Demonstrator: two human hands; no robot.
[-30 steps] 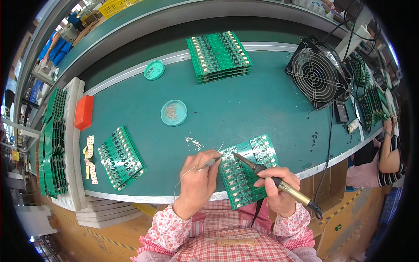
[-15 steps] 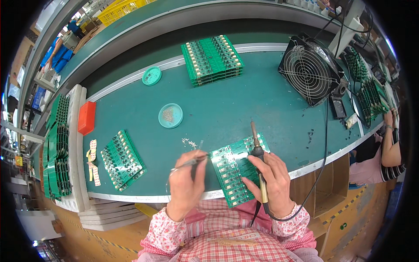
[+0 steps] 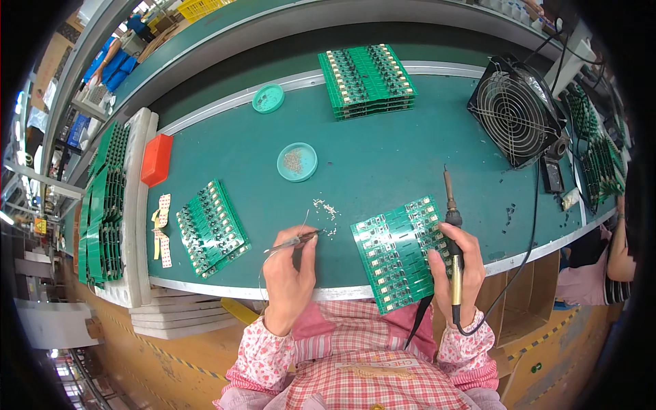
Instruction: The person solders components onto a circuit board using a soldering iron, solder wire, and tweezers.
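My left hand (image 3: 285, 277) is closed on a pair of tweezers (image 3: 298, 240), its tip near small loose pale parts (image 3: 326, 208) scattered on the bench. A thin wire (image 3: 260, 283) runs along the same hand. In my right hand (image 3: 469, 263) is a soldering iron (image 3: 449, 195), its tip pointing away from me, just past the board's far right corner. The right fingers also touch the right edge of a green circuit board (image 3: 403, 254), which tilts over the bench's front edge. Rows of pale and dark components cover the board.
Two turquoise dishes (image 3: 311, 174) (image 3: 270, 96) stand farther back. A stack of boards (image 3: 369, 82) lies behind, more boards (image 3: 210, 232) at left beside a red box (image 3: 157, 160). A black fan (image 3: 516, 116) stands right; the iron's cable (image 3: 536, 205) crosses there.
My left hand with the tweezers has moved off the board's left edge toward the loose pale parts. The soldering iron has shifted from above the board to its right edge. The whole view has shifted.
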